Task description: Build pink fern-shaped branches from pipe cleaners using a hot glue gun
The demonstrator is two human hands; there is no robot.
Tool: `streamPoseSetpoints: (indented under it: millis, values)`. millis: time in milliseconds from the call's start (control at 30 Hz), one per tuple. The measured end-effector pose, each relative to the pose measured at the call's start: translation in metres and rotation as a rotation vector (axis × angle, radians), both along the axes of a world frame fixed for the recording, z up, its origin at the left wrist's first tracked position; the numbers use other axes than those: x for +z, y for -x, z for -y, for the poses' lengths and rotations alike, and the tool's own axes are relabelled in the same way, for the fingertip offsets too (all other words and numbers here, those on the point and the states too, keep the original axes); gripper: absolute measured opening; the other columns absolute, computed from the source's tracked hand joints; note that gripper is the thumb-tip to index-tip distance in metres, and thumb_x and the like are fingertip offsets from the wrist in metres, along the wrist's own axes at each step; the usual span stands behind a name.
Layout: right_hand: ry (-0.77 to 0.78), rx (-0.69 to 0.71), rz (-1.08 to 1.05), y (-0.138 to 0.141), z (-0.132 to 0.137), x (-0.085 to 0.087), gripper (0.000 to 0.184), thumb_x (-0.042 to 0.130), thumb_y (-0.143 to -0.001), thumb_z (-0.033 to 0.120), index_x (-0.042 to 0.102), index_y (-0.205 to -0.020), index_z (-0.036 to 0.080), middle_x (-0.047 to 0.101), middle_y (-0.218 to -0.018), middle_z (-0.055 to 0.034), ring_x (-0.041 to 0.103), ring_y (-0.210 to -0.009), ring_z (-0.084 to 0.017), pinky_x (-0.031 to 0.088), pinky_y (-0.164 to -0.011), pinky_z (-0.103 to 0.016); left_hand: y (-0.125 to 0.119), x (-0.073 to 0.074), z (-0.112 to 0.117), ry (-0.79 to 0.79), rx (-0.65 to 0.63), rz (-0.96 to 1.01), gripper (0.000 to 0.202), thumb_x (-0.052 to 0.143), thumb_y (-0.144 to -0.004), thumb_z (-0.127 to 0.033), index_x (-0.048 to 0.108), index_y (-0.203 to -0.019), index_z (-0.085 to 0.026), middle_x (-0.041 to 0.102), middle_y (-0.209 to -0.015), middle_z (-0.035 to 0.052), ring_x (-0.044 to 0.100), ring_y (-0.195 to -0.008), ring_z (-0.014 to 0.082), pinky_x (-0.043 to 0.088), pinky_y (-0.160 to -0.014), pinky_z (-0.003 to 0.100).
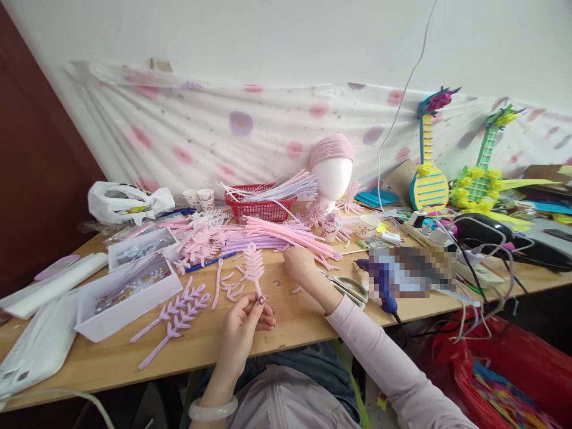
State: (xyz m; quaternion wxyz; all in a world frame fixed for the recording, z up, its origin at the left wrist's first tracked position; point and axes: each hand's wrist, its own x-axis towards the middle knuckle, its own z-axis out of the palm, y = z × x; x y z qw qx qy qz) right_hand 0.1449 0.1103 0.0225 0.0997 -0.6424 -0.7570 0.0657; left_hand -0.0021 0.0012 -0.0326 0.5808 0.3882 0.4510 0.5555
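My left hand [243, 325] is closed in a pinch on the stem of a pink pipe-cleaner leaf [253, 268], held upright over the wooden table [286, 328]. My right hand [300, 264] reaches forward to the pile of pink and lilac pipe cleaners [272, 233], its fingers curled down at the pile's near edge; I cannot make out what they hold. Two finished lilac leaf shapes [172, 316] lie flat to the left of my left hand. Scissors [351, 287] lie just right of my right wrist.
White trays [129, 292] with small beads stand at the left. A red basket [259, 205], paper cups [201, 196] and a mannequin head [333, 173] with a pink wrap stand at the back. A blue glue gun [384, 286], cables and foam guitars [429, 173] fill the right.
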Motion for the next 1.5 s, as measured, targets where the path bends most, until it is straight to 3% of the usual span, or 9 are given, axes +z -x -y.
streamPoseSetpoints:
  millis: [100,167,267,333,433,667,1067,1333,1500]
  values:
    - [-0.016,0.079,-0.111,-0.013,0.019,0.003,0.016,0.055,-0.087,0.014,0.07,-0.083,0.01,0.072,-0.086,-0.0131,0.068,-0.082,-0.021,0.05,-0.071,-0.028,-0.001,0.0,-0.001,-0.001,0.007,0.01,0.036,0.071,-0.069,-0.043,0.061,-0.086,-0.013,0.066,-0.068,0.0014,0.064,-0.054,0.0126,0.053,-0.052,0.022]
    - [0.011,0.162,-0.267,-0.018,0.038,-0.004,0.02,0.052,-0.09,0.023,0.07,-0.085,0.014,0.073,-0.08,-0.0063,0.068,-0.072,-0.016,0.05,-0.065,-0.023,-0.002,0.001,-0.002,-0.005,0.02,0.012,0.035,0.071,-0.07,-0.042,0.06,-0.085,-0.013,0.067,-0.07,0.0022,0.064,-0.054,0.0121,0.053,-0.052,0.022]
    - [0.15,0.237,-0.896,-0.013,0.069,-0.024,0.028,0.054,-0.087,0.038,0.068,-0.087,0.014,0.072,-0.076,-0.0038,0.065,-0.063,-0.014,0.05,-0.058,-0.023,-0.003,0.001,-0.002,-0.021,0.049,0.022,0.034,0.073,-0.069,-0.04,0.06,-0.085,-0.014,0.069,-0.079,0.0037,0.064,-0.057,0.0114,0.053,-0.052,0.021]
    - [0.228,0.178,-1.289,-0.003,0.085,-0.038,0.028,0.063,-0.08,0.042,0.069,-0.082,0.015,0.07,-0.073,-0.0039,0.063,-0.061,-0.015,0.05,-0.057,-0.025,-0.003,0.002,-0.002,-0.043,0.051,0.029,0.032,0.073,-0.068,-0.04,0.058,-0.082,-0.015,0.07,-0.08,0.0033,0.065,-0.057,0.0115,0.053,-0.052,0.021]
    - [0.163,0.046,-1.5,0.012,0.098,-0.05,0.024,0.072,-0.071,0.041,0.071,-0.076,0.017,0.07,-0.075,-0.004,0.062,-0.068,-0.016,0.048,-0.061,-0.026,-0.002,0.002,-0.001,-0.077,0.035,0.029,0.029,0.074,-0.069,-0.038,0.057,-0.078,-0.015,0.069,-0.076,0.0013,0.065,-0.058,0.0119,0.054,-0.054,0.022]
    - [0.014,-0.082,-1.535,0.02,0.094,-0.052,0.021,0.074,-0.066,0.037,0.073,-0.074,0.018,0.067,-0.072,-0.0022,0.051,-0.057,-0.012,0.042,-0.055,-0.025,-0.001,0.001,-0.001,-0.052,0.0,0.016,0.029,0.073,-0.069,-0.036,0.062,-0.082,-0.013,0.07,-0.07,0.0035,0.067,-0.06,0.0147,0.055,-0.056,0.024]
    - [-0.137,0.029,-1.301,0.013,0.092,-0.054,0.015,0.067,-0.072,0.033,0.072,-0.07,0.019,0.066,-0.075,-0.0048,0.06,-0.075,-0.019,0.048,-0.071,-0.031,-0.001,0.0,-0.001,-0.053,-0.015,-0.015,0.03,0.069,-0.072,-0.041,0.06,-0.079,-0.014,0.068,-0.069,0.0026,0.065,-0.056,0.0138,0.054,-0.054,0.024]
    - [-0.071,0.1,-1.191,-0.004,0.095,-0.049,0.02,0.067,-0.076,0.037,0.069,-0.07,0.018,0.063,-0.071,-0.0038,0.058,-0.07,-0.018,0.047,-0.066,-0.029,-0.001,0.002,0.0,-0.033,-0.028,-0.01,0.035,0.072,-0.069,-0.044,0.059,-0.078,-0.013,0.066,-0.065,0.001,0.064,-0.053,0.0134,0.054,-0.053,0.024]
    - [0.01,0.096,-1.285,-0.002,0.098,-0.049,0.024,0.066,-0.077,0.036,0.065,-0.092,0.018,0.069,-0.089,-0.0064,0.065,-0.083,-0.02,0.051,-0.076,-0.031,-0.001,0.001,-0.001,-0.042,-0.04,-0.016,0.034,0.071,-0.07,-0.044,0.06,-0.078,-0.013,0.067,-0.066,0.0024,0.065,-0.054,0.0142,0.053,-0.053,0.024]
